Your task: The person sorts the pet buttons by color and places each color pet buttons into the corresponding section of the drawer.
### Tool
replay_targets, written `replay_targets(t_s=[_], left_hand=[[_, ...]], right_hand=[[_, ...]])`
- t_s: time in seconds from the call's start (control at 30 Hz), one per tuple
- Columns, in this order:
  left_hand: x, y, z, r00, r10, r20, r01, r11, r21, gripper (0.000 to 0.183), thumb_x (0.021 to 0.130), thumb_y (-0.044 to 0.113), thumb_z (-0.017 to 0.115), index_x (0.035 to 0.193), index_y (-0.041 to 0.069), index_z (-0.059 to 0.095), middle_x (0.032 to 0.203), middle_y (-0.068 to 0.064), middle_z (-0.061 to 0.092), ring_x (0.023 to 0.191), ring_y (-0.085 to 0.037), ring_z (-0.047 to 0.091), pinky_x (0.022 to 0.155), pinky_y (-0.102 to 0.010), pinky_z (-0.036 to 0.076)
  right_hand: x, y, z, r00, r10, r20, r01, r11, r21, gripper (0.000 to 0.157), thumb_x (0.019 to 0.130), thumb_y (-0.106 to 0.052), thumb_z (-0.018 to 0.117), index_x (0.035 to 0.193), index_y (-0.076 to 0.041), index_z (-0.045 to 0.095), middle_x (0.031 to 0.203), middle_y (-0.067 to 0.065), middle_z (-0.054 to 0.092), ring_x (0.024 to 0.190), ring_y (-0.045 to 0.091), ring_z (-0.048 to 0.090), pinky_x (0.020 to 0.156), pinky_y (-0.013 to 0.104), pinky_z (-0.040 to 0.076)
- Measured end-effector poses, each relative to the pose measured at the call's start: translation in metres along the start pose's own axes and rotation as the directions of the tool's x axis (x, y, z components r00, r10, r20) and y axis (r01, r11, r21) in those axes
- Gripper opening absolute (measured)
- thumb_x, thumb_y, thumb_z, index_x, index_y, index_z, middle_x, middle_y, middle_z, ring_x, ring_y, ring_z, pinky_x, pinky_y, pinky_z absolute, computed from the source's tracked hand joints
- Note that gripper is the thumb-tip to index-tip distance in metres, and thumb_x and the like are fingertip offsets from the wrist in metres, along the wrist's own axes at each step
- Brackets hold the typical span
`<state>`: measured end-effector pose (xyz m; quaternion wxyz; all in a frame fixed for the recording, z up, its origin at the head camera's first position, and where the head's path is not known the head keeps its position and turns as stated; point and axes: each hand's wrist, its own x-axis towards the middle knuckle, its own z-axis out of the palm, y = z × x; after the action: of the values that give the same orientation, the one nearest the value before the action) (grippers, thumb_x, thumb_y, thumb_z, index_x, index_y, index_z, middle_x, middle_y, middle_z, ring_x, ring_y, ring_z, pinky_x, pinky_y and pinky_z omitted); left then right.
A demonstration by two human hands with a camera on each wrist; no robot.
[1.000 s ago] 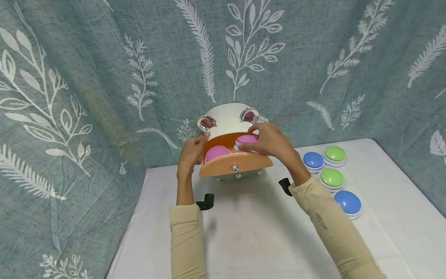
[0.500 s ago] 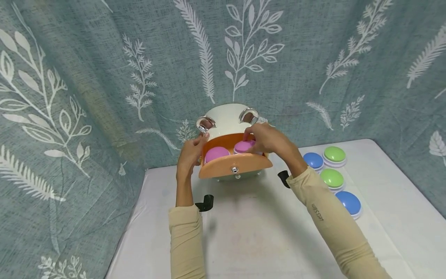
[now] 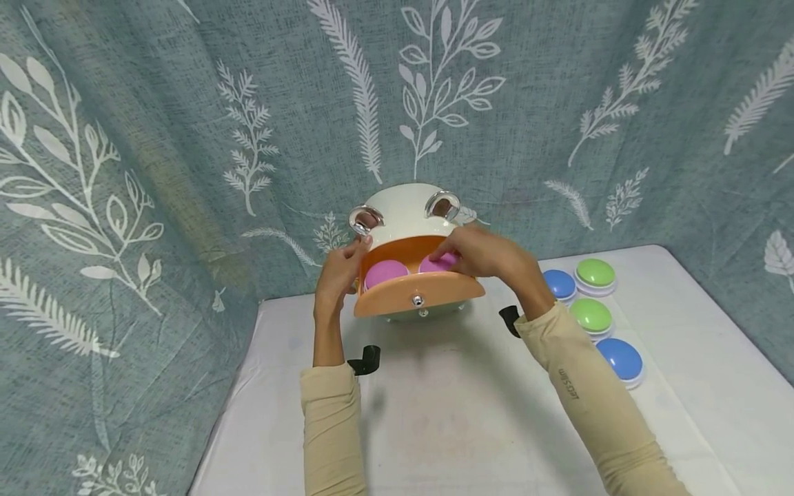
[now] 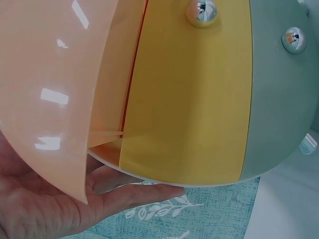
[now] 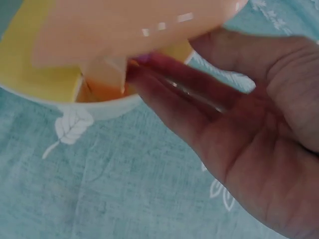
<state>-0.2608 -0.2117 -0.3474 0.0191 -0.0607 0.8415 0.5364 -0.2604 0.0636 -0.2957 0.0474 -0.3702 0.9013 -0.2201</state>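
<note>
A small rounded cabinet [image 3: 403,213] with a cream top and two silver rings stands against the curtain. Its orange drawer [image 3: 387,295] is pulled out, with two pink dome-shaped buttons inside. The left pink button [image 3: 386,270] sits by the drawer's left side. My right hand [image 3: 480,253] reaches into the drawer, fingertips on the right pink button [image 3: 434,264], which it partly hides. In the right wrist view, those fingers stretch in behind the drawer front. My left hand [image 3: 338,272] touches the cabinet's left side, fingers straight along it in the left wrist view.
Below the orange drawer are a yellow drawer front [image 4: 184,99] and a green one [image 4: 279,99], each with a silver knob. Two green dome buttons [image 3: 595,273] and two blue ones [image 3: 620,359] lie at the table's right. A patterned curtain [image 3: 279,103] hangs behind.
The right pink button has been lowered into the drawer, and my right hand has gone from pinching its side to having fingertips on top. My left hand has stayed in place.
</note>
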Motion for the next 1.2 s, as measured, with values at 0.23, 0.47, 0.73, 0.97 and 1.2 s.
replay_targets(t_s=[0.23, 0.47, 0.73, 0.97, 1.2], left_hand=[[0.000, 0.001, -0.001, 1.000, -0.003, 0.002, 0.003, 1.000, 0.026, 0.073, 0.103, 0.063, 0.052, 0.159, 0.016, 0.044, 0.168, -0.007, 0.040, 0.144, -0.034, 0.052, 0.078, -0.040, 0.059], [-0.001, 0.000, -0.005, 1.000, 0.010, -0.014, -0.009, 0.999, 0.034, 0.074, 0.103, 0.062, 0.052, 0.159, 0.015, 0.043, 0.166, -0.013, 0.043, 0.141, -0.036, 0.054, 0.087, -0.048, 0.061], [0.000, 0.000, -0.001, 1.000, -0.002, -0.010, 0.002, 1.000, 0.009, 0.070, 0.104, 0.060, 0.053, 0.157, 0.015, 0.049, 0.165, -0.011, 0.046, 0.142, -0.034, 0.051, 0.092, -0.052, 0.062], [-0.002, 0.000, -0.001, 0.999, -0.004, -0.033, 0.002, 0.999, -0.034, 0.063, 0.103, 0.059, 0.056, 0.148, 0.016, 0.061, 0.140, -0.013, 0.065, 0.091, -0.016, 0.061, 0.065, -0.026, 0.057], [-0.003, -0.001, 0.001, 0.999, 0.023, -0.049, -0.024, 0.999, -0.034, 0.056, 0.103, 0.058, 0.056, 0.125, 0.010, 0.075, 0.076, 0.003, 0.063, 0.063, -0.011, 0.053, 0.054, -0.026, 0.047]], right_hand=[[-0.025, -0.018, 0.041, 0.794, -0.005, -0.608, -0.002, 1.000, -0.011, 0.010, 0.093, -0.006, 0.078, 0.099, 0.001, 0.081, 0.090, 0.014, 0.073, 0.081, 0.028, 0.066, 0.075, 0.040, 0.057], [-0.034, -0.047, 0.097, 0.610, -0.210, -0.764, 0.042, 0.971, -0.234, 0.016, 0.085, -0.014, 0.087, 0.096, -0.005, 0.080, 0.087, 0.006, 0.077, 0.078, 0.020, 0.071, 0.072, 0.033, 0.061], [-0.019, -0.052, 0.120, 0.691, -0.142, -0.709, 0.008, 0.982, -0.188, 0.010, 0.087, -0.010, 0.086, 0.089, -0.005, 0.077, 0.083, 0.006, 0.070, 0.075, 0.017, 0.065, 0.065, 0.028, 0.056], [-0.003, -0.052, 0.115, 0.724, -0.044, -0.689, -0.039, 0.994, -0.105, 0.011, 0.094, -0.011, 0.078, 0.088, -0.002, 0.074, 0.082, 0.009, 0.067, 0.074, 0.020, 0.063, 0.066, 0.033, 0.055], [0.015, -0.043, 0.111, 0.739, -0.009, -0.674, -0.067, 0.994, -0.087, 0.011, 0.097, -0.009, 0.075, 0.091, 0.000, 0.072, 0.085, 0.012, 0.067, 0.077, 0.023, 0.062, 0.067, 0.035, 0.056]])
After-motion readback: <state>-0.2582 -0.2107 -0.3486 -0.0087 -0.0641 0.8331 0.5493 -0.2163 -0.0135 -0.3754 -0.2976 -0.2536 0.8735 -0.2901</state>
